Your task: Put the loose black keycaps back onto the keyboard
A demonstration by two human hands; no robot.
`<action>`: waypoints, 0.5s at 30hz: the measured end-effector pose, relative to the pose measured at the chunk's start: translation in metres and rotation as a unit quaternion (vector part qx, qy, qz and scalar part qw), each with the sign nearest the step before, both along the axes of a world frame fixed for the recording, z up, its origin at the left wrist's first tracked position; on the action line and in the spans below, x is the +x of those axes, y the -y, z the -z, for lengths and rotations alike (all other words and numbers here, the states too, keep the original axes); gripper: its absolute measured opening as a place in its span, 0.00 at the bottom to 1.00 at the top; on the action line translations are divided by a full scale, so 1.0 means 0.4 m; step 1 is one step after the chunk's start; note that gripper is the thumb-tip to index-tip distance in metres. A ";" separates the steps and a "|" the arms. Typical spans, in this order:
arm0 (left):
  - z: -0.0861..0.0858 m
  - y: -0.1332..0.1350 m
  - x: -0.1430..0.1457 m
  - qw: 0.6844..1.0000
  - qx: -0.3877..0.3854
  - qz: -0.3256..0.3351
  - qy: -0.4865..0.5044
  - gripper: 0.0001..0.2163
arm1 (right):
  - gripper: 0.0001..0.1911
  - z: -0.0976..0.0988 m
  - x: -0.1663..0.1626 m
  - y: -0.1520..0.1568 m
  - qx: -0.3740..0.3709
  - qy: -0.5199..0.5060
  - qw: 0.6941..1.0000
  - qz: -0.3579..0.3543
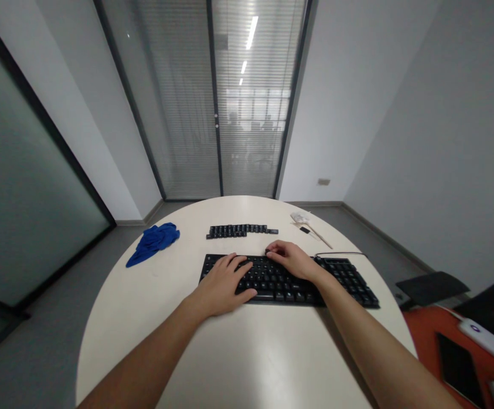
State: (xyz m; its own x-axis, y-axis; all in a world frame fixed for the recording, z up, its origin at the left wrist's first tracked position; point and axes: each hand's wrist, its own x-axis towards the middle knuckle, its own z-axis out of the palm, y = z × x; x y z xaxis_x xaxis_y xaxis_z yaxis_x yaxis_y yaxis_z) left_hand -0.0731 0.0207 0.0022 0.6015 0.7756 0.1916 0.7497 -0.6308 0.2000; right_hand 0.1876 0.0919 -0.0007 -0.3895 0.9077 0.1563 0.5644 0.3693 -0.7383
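A black keyboard (272, 296) lies across the round table in front of me. My left hand (225, 287) rests palm down on its left part, fingers spread over the keys. Above the top edge of the keyboard, my right hand (287, 258) is closed in a pinch. Between its thumb and fingers shows a small black keycap (267, 251). Behind the keyboard, loose black keycaps (234, 230) stand in neat rows. Both hands and my right forearm hide some of the keys.
A crumpled blue cloth (155, 241) lies at the left of the pale table (247, 352). At the back right are a thin wooden stick (319, 236), a clear plastic wrapper (300, 217) and a small black piece (304, 230). An orange seat (426, 335) holds a phone (460, 366) and a white power strip (489, 343).
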 end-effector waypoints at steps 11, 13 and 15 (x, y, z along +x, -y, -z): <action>-0.004 0.002 0.000 1.000 0.001 0.000 -0.005 0.29 | 0.12 -0.032 -0.012 0.065 -0.025 -0.022 0.997 -0.075; -0.006 0.003 0.001 1.000 0.000 -0.001 -0.009 0.29 | 0.09 -0.032 -0.016 0.072 -0.010 0.001 0.998 -0.067; -0.007 0.004 0.002 1.000 0.000 -0.001 -0.007 0.28 | 0.08 -0.035 -0.020 0.080 0.002 0.031 0.998 -0.056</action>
